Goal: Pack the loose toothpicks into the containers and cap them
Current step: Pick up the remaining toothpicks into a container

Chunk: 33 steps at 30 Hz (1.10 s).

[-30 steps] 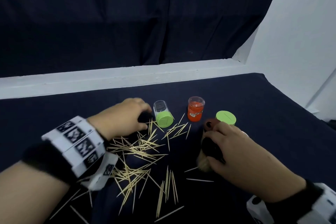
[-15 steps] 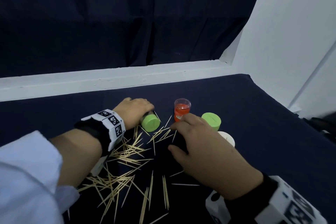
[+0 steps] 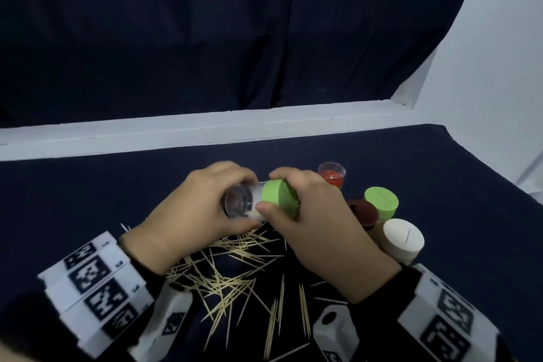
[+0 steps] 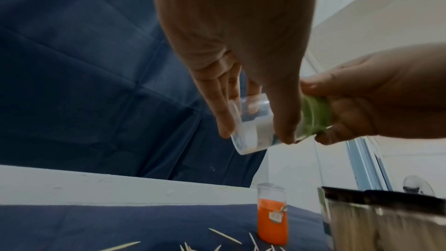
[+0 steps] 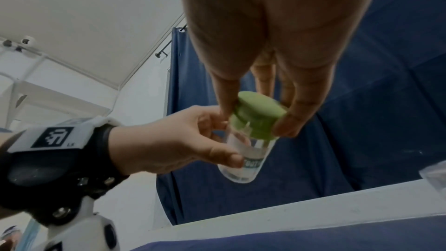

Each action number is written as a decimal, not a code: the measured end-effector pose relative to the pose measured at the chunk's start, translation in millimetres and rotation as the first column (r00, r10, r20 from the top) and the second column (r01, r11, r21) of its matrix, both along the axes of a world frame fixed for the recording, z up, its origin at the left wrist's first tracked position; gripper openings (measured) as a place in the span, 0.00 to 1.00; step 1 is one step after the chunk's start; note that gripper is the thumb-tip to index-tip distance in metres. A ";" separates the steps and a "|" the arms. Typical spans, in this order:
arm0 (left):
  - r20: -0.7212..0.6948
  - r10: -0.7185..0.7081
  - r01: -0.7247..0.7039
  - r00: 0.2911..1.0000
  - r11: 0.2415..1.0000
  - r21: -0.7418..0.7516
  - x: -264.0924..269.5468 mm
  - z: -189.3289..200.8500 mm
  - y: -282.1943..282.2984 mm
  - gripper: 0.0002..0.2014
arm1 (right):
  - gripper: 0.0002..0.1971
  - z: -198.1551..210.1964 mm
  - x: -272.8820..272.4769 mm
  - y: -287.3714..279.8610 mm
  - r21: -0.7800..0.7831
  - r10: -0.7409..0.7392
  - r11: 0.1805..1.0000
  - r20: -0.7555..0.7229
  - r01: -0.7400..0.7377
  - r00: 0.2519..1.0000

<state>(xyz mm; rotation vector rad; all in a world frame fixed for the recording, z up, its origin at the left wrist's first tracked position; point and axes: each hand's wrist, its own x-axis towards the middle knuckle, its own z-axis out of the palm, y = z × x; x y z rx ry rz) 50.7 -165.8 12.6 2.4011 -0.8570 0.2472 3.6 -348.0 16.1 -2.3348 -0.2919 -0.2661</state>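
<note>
Above the dark-covered table (image 3: 88, 200) both hands meet on one clear container (image 3: 239, 206), held off the surface and tipped on its side over the far edge of the loose toothpicks (image 3: 235, 270). The left hand (image 3: 194, 211) grasps the clear body, thumb on the near side and fingers (image 4: 223, 114) wrapped round the far side, with the closed bottom pointing left. The right hand (image 3: 317, 223) grips the green cap (image 3: 279, 198) on the container's right end, thumb and fingers pinching its rim; in the right wrist view the cap (image 5: 257, 114) sits on the container's mouth, though whether it is seated tight or loosened cannot be told. The toothpicks lie scattered across the table near the person, below and between the two wrists. To the right and farther off stands an open orange container (image 3: 332, 175), upright and uncapped. Just right of the right hand stands a tight cluster: a second green-capped container (image 3: 382, 203), a dark brown cap or container (image 3: 363, 211) partly hidden by the hand, and, nearest, a white-capped container (image 3: 404, 239) with a slit in its top.
</note>
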 end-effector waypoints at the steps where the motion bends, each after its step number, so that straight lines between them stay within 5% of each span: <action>1: -0.025 0.001 -0.001 1.000 1.000 -0.009 -3.5 -0.5 1.7 0.24 | 0.23 -0.2 -1.9 -0.8 -0.011 0.023 1.000 0.000 -0.023 1.000; 7: -0.149 -0.043 0.039 0.988 0.999 -0.029 -8.4 -6.3 -6.8 0.21 | 0.22 -6.4 -10.6 -18.7 -0.031 0.114 0.993 -0.020 -0.115 0.993; 18: -0.399 -0.137 0.106 0.907 0.989 -0.099 -9.1 -12.7 -31.6 0.09 | 0.21 13.0 -28.8 -74.3 -0.075 0.287 0.958 0.159 -0.278 0.945; 23: -0.416 -0.037 -0.079 0.909 0.963 -0.258 -7.7 -34.7 -21.3 0.24 | 0.23 18.1 -42.7 -101.2 -0.297 0.185 0.937 -0.020 -0.182 0.983; 27: -0.467 0.036 -0.221 0.883 0.911 -0.347 -9.2 -42.8 -8.8 0.26 | 0.24 0.9 -60.4 -99.4 -0.551 0.156 0.795 -0.219 -0.253 0.963; 33: -0.476 0.069 -0.280 0.877 0.878 -0.389 -19.7 -44.3 2.3 0.22 | 0.23 3.6 -72.7 -101.6 -0.548 0.079 0.802 -0.297 -0.237 0.952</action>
